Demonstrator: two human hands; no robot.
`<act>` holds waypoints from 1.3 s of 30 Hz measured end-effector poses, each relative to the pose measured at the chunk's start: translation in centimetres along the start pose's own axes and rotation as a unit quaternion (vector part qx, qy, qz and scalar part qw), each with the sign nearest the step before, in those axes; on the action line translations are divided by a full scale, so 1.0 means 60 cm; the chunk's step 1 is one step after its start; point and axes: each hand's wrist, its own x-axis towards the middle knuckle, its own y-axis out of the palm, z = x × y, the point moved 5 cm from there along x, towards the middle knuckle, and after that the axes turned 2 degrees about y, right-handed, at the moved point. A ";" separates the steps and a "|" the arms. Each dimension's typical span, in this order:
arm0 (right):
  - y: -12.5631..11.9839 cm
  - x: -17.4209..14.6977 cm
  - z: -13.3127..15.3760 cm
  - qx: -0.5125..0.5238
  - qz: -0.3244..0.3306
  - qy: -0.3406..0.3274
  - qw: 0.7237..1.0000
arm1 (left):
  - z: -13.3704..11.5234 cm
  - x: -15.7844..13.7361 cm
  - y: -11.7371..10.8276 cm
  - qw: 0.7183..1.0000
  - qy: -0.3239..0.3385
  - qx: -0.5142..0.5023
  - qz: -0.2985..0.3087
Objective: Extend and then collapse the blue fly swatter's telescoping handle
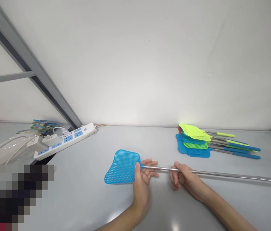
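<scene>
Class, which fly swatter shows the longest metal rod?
The blue swatter held by the left hand and right hand: its metal rod runs off the picture's right edge, while the swatters piled near the wall show far shorter ones.

The left forearm slants up rightward from the bottom edge, and at the wrist the left hand turns upward. Its thumb stands nearly upright, set apart from the fingers, which reach rightward, loosely spread and slightly bent. The right forearm comes in from the lower right corner, slanting up leftward in line with the right hand. There the thumb points left and the fingers curl downward. Both arms are bare; the hands are near each other, not touching.
</scene>
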 end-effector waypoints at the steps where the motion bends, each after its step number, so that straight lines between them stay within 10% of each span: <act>1: 0.000 0.000 0.000 0.001 0.001 0.000 1.000 | 0.001 -0.001 0.000 1.000 -0.003 -0.003 0.002; 39: 0.015 -0.001 -0.008 -0.008 0.019 0.014 1.000 | 0.010 -0.034 0.024 0.995 -0.046 0.028 0.079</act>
